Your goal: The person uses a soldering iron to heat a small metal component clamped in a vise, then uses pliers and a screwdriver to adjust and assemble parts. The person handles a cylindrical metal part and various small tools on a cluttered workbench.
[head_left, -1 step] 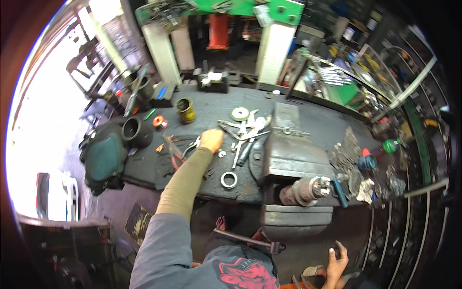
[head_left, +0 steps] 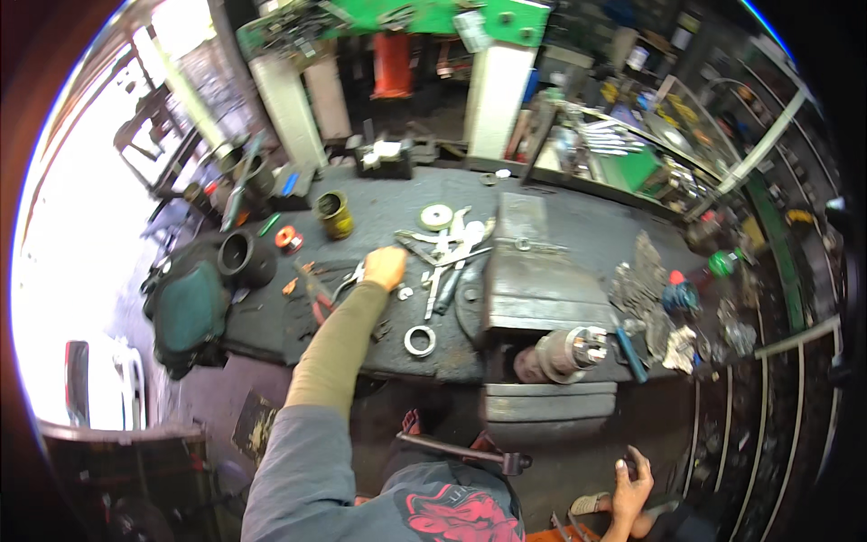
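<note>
In the head view, the left hand (head_left: 386,267) is down at the workbench (head_left: 375,203), knuckles up and fingers curled under; whether they pinch anything is hidden. A small pale metal fitting (head_left: 405,294) lies just beside it on the right, the red-handled pliers (head_left: 322,307) lie to its left, and crossed steel hand tools (head_left: 447,262) lie close on its other side. Nearer the bench's front edge sits a metal ring (head_left: 420,341). What appears to be the right hand (head_left: 632,483) is low, below the bench vise (head_left: 551,280), fingers bent, thumb apart; I cannot tell if it holds anything. Among such clutter, a fingertip grip and a straight lift would seem best, with the olive sleeve (head_left: 339,348) kept from dragging across the pliers and the knuckles kept off the steel.
</note>
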{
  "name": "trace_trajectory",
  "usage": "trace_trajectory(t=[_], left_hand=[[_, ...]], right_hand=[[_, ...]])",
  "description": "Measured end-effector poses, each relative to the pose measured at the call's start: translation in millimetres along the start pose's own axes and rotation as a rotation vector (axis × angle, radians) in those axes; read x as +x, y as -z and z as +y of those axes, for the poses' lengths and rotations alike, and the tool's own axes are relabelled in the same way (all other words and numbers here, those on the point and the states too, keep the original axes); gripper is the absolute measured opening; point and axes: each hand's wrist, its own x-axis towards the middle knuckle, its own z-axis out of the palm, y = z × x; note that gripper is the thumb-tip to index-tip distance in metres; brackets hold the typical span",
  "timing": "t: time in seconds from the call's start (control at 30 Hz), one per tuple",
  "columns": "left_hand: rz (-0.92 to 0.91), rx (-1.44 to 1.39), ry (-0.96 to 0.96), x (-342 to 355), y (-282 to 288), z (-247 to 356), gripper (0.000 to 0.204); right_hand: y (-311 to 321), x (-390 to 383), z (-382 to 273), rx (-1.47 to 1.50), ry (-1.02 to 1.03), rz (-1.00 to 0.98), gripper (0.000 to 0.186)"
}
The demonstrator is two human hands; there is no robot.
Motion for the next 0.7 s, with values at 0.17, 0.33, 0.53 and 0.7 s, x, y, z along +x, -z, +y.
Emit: trace_trajectory(t=[0.17, 0.33, 0.53, 0.7], left_hand=[[0.132, 0.110, -0.047, -5.1, -1.4, -25.8, 0.016], [0.403, -0.264, 0.021, -67.2, 89.5, 26.9, 0.011], [0.447, -0.407, -0.468, -219.9, 254.9, 157.8, 0.019], [0.229, -0.432, -0.739, -252.1, 261.5, 242.7, 0.029]], right_hand=[[-5.0, 20.4, -64.5, 0.090, 0.099, 0.046, 0.031], [-0.4, 26.7, -108.1, 0.270, 0.310, 0.089, 0.024], [-35.3, 22.1, -184.7, 0.133, 0.881, -0.179, 0.048], [-48.6, 29.9, -188.3, 0.117, 1.074, -0.300, 0.039]])
